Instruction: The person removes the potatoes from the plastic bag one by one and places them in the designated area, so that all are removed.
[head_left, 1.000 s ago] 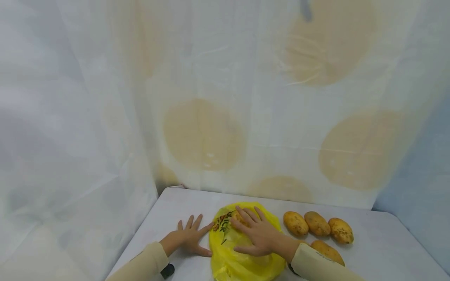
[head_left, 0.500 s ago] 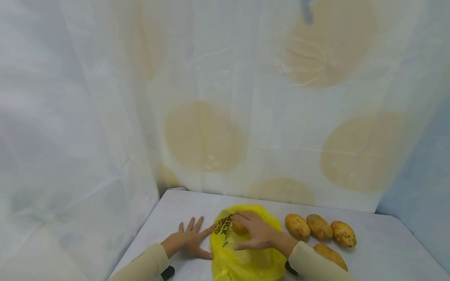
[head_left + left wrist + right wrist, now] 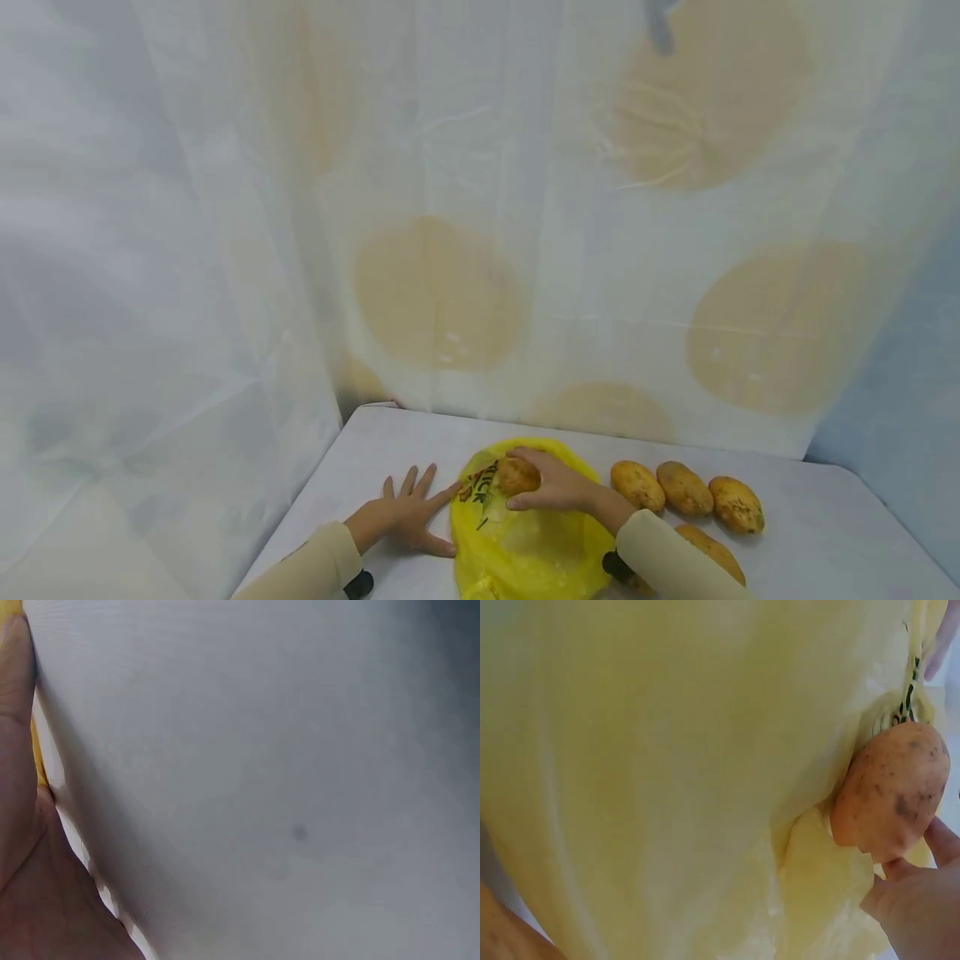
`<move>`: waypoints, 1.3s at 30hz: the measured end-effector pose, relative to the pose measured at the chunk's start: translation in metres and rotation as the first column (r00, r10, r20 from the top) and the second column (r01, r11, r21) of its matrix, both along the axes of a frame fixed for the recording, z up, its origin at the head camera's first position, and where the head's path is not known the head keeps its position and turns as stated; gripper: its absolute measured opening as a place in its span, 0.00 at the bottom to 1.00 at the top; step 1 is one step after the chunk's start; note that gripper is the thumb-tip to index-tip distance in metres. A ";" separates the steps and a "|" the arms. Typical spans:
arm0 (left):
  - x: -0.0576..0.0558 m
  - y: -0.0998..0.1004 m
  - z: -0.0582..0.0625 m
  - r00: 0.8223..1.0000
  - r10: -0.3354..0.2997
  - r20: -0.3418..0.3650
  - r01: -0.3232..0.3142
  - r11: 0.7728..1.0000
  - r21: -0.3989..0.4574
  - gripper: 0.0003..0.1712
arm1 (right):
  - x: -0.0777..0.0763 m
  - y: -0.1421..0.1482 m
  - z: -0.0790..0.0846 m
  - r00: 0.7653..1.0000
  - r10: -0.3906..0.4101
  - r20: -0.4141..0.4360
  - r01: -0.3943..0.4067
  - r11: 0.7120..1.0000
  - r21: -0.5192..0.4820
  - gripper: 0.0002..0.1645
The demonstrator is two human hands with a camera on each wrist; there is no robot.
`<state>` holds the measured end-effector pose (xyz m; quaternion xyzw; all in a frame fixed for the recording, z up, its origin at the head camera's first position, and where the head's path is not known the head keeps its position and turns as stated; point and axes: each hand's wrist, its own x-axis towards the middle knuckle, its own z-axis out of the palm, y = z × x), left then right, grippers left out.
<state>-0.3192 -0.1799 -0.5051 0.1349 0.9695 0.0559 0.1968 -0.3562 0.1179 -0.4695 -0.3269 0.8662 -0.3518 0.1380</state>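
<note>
A yellow plastic bag (image 3: 525, 554) with dark printed lettering lies on the table in front of me. On top of it, near the lettering, is a brown potato (image 3: 518, 476), and my right hand (image 3: 558, 483) grips it between fingers and thumb. In the right wrist view the speckled potato (image 3: 891, 793) sits against the bag, the fingers at its lower end. My left hand (image 3: 411, 517) lies spread on the table, forefinger and thumb at the bag's left edge. Only part of the left hand (image 3: 37, 885) shows in the left wrist view.
Three potatoes (image 3: 686, 489) lie in a row on the white table (image 3: 825, 533), right of the bag. Another potato (image 3: 711, 552) is partly hidden by the right sleeve (image 3: 660, 546). Pale fabric with tan circles (image 3: 441, 292) hangs behind the table.
My right hand has gone from spread fingers over the bag to a grip round the potato there, shifting slightly right. The left hand has stayed almost still.
</note>
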 end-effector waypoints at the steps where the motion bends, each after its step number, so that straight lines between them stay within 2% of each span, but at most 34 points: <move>1: 0.000 0.000 0.000 1.000 0.000 0.000 0.000 1.000 -0.001 0.59 | -0.001 0.001 0.000 1.000 -0.004 0.020 0.004 1.000 -0.013 0.55; 5: -0.001 -0.001 -0.001 1.000 -0.002 0.004 0.002 1.000 -0.001 0.60 | -0.002 0.002 0.000 0.999 -0.025 0.043 0.025 1.000 -0.010 0.57; 12: -0.003 -0.003 -0.003 1.000 -0.010 0.026 0.010 1.000 -0.001 0.62 | -0.003 0.001 0.002 0.999 -0.024 -0.025 0.026 0.995 0.094 0.51; 17: -0.002 -0.003 -0.004 1.000 -0.008 0.019 0.008 1.000 0.018 0.61 | 0.000 0.001 0.004 0.999 -0.021 0.046 0.016 0.995 0.101 0.45; 22: -0.001 -0.001 -0.003 1.000 -0.005 0.000 0.005 1.000 -0.001 0.60 | 0.000 0.001 0.002 0.996 0.032 0.086 -0.041 0.995 0.094 0.37; 31: 0.001 -0.001 -0.004 1.000 -0.006 -0.004 0.006 1.000 -0.021 0.59 | 0.000 0.001 0.002 0.982 0.097 0.160 -0.110 0.991 0.076 0.33; 39: 0.000 0.001 -0.001 1.000 -0.004 0.004 0.004 1.000 -0.018 0.60 | -0.001 0.001 0.000 0.991 0.083 0.104 -0.096 0.987 0.131 0.33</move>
